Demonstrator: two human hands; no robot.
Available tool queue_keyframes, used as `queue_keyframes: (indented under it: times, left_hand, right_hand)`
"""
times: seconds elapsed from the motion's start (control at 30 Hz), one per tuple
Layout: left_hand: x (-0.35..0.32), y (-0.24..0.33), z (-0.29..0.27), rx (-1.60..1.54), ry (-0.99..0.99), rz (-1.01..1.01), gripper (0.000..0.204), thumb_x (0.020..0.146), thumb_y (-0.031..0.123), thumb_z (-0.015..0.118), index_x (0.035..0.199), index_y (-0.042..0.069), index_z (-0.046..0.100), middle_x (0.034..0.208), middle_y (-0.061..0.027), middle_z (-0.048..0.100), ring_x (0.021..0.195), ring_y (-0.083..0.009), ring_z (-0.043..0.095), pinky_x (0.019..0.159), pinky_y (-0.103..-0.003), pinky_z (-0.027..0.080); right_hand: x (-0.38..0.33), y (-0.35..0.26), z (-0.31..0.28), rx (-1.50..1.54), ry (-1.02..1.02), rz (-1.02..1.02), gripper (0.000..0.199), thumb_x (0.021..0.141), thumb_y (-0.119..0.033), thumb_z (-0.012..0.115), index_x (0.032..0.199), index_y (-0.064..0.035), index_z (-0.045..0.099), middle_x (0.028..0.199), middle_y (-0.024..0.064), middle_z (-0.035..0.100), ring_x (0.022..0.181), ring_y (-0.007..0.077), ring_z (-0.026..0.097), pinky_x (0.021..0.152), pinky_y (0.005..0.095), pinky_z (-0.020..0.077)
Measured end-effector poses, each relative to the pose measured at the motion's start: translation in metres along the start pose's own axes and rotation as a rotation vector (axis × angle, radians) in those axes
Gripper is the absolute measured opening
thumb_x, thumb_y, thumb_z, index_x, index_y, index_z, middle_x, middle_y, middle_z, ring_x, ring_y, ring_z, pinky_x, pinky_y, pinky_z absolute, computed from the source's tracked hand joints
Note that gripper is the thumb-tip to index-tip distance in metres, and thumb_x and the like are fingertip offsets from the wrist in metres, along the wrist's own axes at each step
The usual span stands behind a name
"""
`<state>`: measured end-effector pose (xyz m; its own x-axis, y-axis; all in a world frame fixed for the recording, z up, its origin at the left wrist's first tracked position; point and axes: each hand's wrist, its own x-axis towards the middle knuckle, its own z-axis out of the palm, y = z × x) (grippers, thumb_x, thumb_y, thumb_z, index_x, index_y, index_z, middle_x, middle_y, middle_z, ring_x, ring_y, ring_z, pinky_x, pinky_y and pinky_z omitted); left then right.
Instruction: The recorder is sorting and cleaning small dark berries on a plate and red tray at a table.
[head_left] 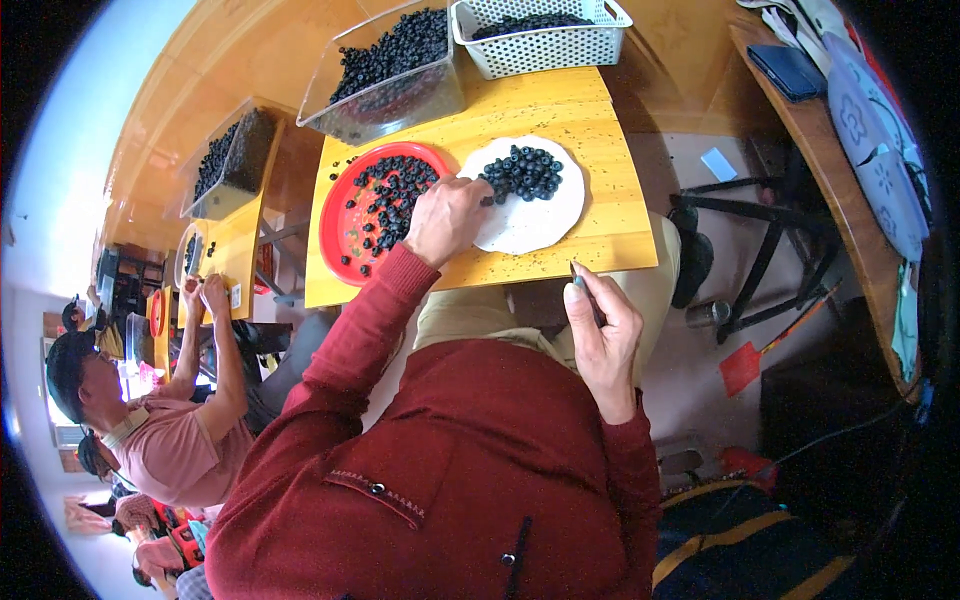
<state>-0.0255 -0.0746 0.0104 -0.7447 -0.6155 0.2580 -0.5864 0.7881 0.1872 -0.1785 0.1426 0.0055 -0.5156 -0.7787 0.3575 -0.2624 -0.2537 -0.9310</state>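
My left hand (447, 215) reaches across the gap between the red plate (340, 246) and the white plate (505, 236). Its fingers are pinched, with a dark blueberry (487, 200) at their tips, over the white plate's left side. A pile of blueberries (530, 173) lies on the white plate; more loose blueberries (395, 190) are scattered over the red one. By the table's front edge my right hand (606, 338) is closed around a thin dark pointed tool (597, 312), mostly hidden by the fingers.
Behind the plates stand a clear bin of blueberries (400, 107) and a white perforated basket (545, 52). Small dark specks dot the yellow table (615, 215). To the left a co-worker (185, 430) handles something at another table. A wooden bench (815, 150) runs along the right.
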Motion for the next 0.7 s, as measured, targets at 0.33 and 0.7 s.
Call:
queue_keyframes:
  times: [0.33, 0.7]
  left_hand:
    - [0.000, -0.001, 0.001, -0.313, -0.001, -0.033, 0.023, 0.077, 0.012, 0.072, 0.099, 0.005, 0.072, 0.084, -0.0145, 0.069, 0.077, -0.0269, 0.069, 0.072, -0.037, 0.056]
    - [-0.033, 0.005, 0.003, -1.410, -0.065, -0.292, 0.018, 0.087, -0.001, 0.071, 0.104, 0.000, 0.069, 0.097, -0.0092, 0.071, 0.085, -0.0154, 0.068, 0.079, -0.030, 0.058]
  right_hand:
    - [-0.005, 0.007, -0.007, 0.030, -0.009, 0.072, 0.032, 0.096, -0.019, 0.066, 0.113, 0.0079, 0.067, 0.082, 0.0120, 0.065, 0.076, 0.0177, 0.061, 0.070, 0.0305, 0.0491]
    - [-0.003, 0.012, 0.000, 0.042, -0.057, 0.138, 0.033, 0.097, -0.020, 0.065, 0.113, 0.0084, 0.066, 0.090, 0.0142, 0.068, 0.084, 0.0194, 0.064, 0.077, 0.0307, 0.0504]
